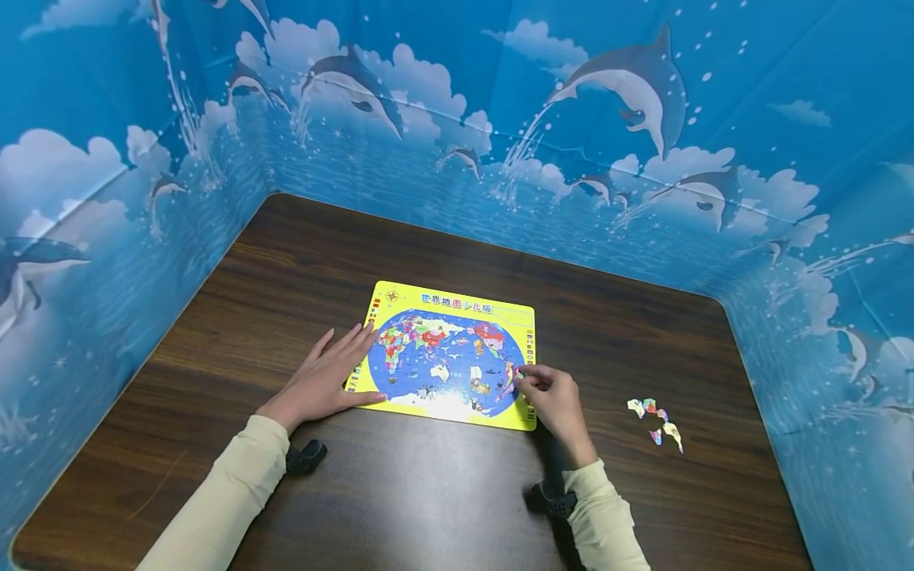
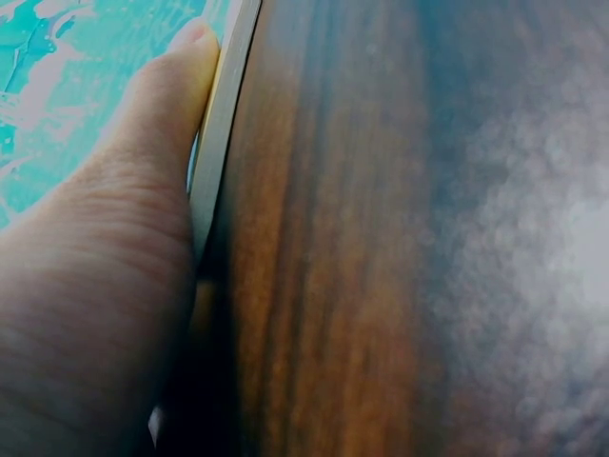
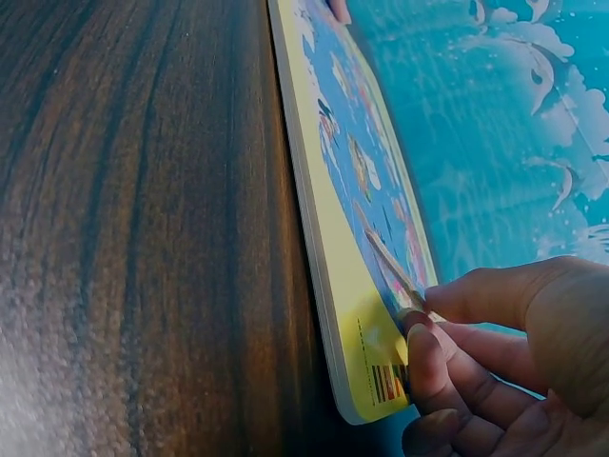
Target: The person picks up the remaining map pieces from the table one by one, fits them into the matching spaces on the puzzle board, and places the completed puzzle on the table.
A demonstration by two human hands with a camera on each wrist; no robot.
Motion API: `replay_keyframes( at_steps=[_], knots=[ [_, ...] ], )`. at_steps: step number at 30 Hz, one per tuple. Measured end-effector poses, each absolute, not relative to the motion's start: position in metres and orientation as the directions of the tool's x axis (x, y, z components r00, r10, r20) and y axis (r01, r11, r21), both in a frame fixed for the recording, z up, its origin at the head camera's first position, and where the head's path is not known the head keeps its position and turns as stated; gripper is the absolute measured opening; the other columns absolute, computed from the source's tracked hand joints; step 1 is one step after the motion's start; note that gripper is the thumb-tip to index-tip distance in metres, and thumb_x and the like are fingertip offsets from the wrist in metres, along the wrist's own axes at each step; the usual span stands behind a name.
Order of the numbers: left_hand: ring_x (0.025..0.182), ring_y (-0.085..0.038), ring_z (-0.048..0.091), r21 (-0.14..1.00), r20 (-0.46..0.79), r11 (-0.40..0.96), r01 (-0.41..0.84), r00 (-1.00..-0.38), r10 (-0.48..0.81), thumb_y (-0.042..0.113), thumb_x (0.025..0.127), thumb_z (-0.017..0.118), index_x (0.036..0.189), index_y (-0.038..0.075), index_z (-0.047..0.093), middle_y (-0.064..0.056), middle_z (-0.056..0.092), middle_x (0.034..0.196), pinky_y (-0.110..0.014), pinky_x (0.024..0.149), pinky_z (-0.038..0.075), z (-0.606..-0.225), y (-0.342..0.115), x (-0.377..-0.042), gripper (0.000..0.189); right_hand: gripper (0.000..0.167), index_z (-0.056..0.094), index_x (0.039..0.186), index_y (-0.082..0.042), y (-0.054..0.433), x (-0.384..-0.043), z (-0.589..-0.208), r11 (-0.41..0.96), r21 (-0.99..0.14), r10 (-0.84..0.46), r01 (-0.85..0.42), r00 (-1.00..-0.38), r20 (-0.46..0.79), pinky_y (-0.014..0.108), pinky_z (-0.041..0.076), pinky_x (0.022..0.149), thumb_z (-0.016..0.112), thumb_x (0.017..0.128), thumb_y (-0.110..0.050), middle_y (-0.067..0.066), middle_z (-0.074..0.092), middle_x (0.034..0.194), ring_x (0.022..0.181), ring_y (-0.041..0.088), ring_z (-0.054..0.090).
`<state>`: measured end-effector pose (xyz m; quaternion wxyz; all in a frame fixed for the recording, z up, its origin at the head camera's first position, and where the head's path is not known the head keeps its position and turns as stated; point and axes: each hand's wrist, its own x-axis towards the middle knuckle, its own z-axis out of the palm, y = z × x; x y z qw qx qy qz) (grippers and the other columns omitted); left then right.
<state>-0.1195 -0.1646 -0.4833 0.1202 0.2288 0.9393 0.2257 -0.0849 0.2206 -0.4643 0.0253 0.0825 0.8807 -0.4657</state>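
A yellow-bordered world map puzzle board (image 1: pixel 457 411) lies flat on the table. My left hand (image 1: pixel 330 379) rests spread over its left edge, the thumb along the lower border; in the left wrist view that thumb (image 2: pixel 157 114) lies on the board's rim. Over the map's lower right part, my right hand (image 1: pixel 555 400) pinches a thin puzzle piece (image 3: pixel 395 267) between thumb and fingers. In the right wrist view the piece stands tilted above the map, its far end close to the surface. Whether it touches there I cannot tell.
Several loose puzzle pieces (image 1: pixel 670 432) lie on the dark wooden table (image 1: pixel 286 262) to the right of the board. A blue curtain (image 1: pixel 428 159) printed with dolphins hangs around the table's back and sides.
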Motion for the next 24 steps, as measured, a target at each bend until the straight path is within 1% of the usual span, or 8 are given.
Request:
replay_keyframes(
  at_steps=[4,9,12,15,19,21,24],
  knots=[
    [0.16,-0.031,0.009,0.478,-0.123,0.795,0.374,-0.868,0.482,0.075,0.086,0.065,0.167,0.011,0.017,-0.009,0.016,0.173,-0.056,0.127,-0.003,-0.484,-0.165,-0.12,0.114,0.02,0.077,0.11,0.003,0.219,-0.084,-0.463,0.563,-0.809,0.124,0.168,-0.985,-0.119,0.021,0.052,0.056,0.076,0.092,-0.007,0.008,0.071,0.081,0.066,0.016,0.062],
    [0.16,-0.031,0.009,0.473,-0.125,0.798,0.373,-0.868,0.48,0.077,0.085,0.064,0.167,0.012,0.017,-0.009,0.016,0.173,-0.056,0.127,-0.003,-0.485,-0.165,-0.12,0.115,0.02,0.077,0.109,0.002,0.218,-0.083,-0.46,0.603,-0.782,0.121,0.158,-0.987,-0.106,0.021,0.048,0.056,0.077,0.092,-0.008,0.006,0.068,0.081,0.069,0.018,0.059],
    [0.16,-0.03,0.008,0.47,-0.124,0.799,0.375,-0.869,0.48,0.078,0.085,0.063,0.167,0.012,0.016,-0.009,0.016,0.173,-0.056,0.127,-0.003,-0.486,-0.165,-0.12,0.115,0.021,0.078,0.11,0.001,0.217,-0.083,-0.46,0.629,-0.764,0.119,0.145,-0.989,-0.089,0.023,0.047,0.058,0.077,0.092,-0.009,0.008,0.068,0.085,0.073,0.02,0.058],
    [0.16,-0.03,0.008,0.47,-0.123,0.799,0.374,-0.869,0.48,0.077,0.086,0.063,0.167,0.012,0.016,-0.009,0.016,0.173,-0.056,0.127,-0.003,-0.486,-0.165,-0.12,0.115,0.024,0.078,0.112,0.0,0.215,-0.084,-0.461,0.658,-0.742,0.118,0.125,-0.991,-0.062,0.028,0.053,0.065,0.079,0.092,-0.012,0.01,0.07,0.094,0.079,0.022,0.062],
    [0.16,-0.03,0.008,0.478,-0.125,0.797,0.371,-0.869,0.479,0.076,0.086,0.064,0.167,0.012,0.016,-0.009,0.016,0.173,-0.056,0.127,-0.003,-0.485,-0.165,-0.12,0.114,0.03,0.077,0.115,0.001,0.212,-0.085,-0.463,0.691,-0.714,0.114,0.111,-0.993,-0.043,0.039,0.06,0.078,0.082,0.09,-0.015,0.014,0.072,0.105,0.087,0.025,0.068],
    [0.16,-0.03,0.008,0.478,-0.125,0.796,0.371,-0.868,0.48,0.077,0.086,0.064,0.167,0.012,0.016,-0.009,0.016,0.173,-0.056,0.127,-0.003,-0.485,-0.165,-0.12,0.114,0.031,0.077,0.114,0.003,0.21,-0.086,-0.464,0.702,-0.703,0.115,0.11,-0.993,-0.041,0.043,0.061,0.08,0.083,0.089,-0.015,0.015,0.072,0.104,0.088,0.027,0.07],
    [0.16,-0.03,0.008,0.479,-0.121,0.794,0.374,-0.868,0.482,0.077,0.086,0.063,0.167,0.012,0.016,-0.009,0.015,0.173,-0.056,0.127,-0.003,-0.485,-0.165,-0.12,0.114,0.03,0.077,0.113,0.004,0.208,-0.085,-0.464,0.716,-0.69,0.122,0.109,-0.992,-0.03,0.044,0.062,0.081,0.083,0.089,-0.014,0.014,0.072,0.101,0.086,0.027,0.07]
  ],
)
